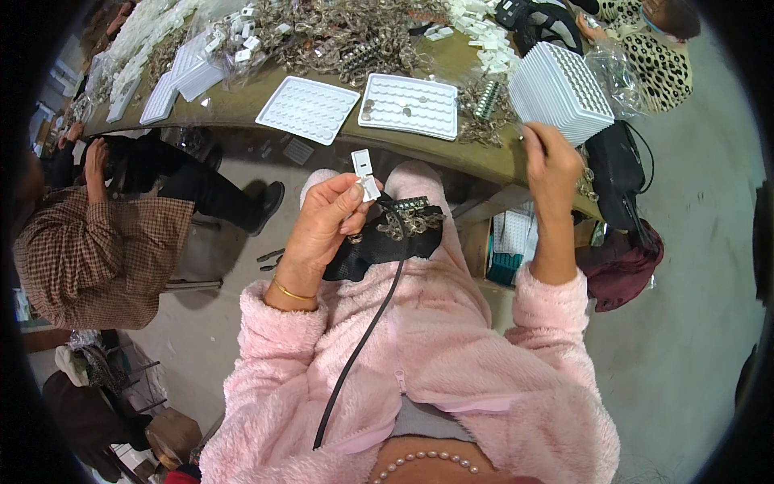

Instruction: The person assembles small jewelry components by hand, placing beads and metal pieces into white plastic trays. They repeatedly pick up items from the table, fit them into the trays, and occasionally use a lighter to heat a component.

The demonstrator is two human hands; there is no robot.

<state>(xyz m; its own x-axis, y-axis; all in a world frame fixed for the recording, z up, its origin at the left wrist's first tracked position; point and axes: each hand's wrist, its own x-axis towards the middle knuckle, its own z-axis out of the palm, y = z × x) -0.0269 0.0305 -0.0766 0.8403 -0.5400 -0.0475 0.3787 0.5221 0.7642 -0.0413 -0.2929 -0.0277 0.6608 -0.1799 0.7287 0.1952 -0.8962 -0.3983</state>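
A long olive-brown work surface (pixel 419 141) curves across the top of the view. Two white dimpled trays lie flat near its front edge: an empty tray (pixel 308 109) on the left and, just beside it, a second tray (pixel 409 105) with a few small metal pieces in its hollows. Behind them spreads a large tangled heap of metal chain parts (pixel 339 36). More white trays (pixel 181 77) lie stacked toward the left end. A tall stack of white trays (pixel 560 93) stands at the right end, with small white plastic pieces (pixel 484 36) scattered behind it.
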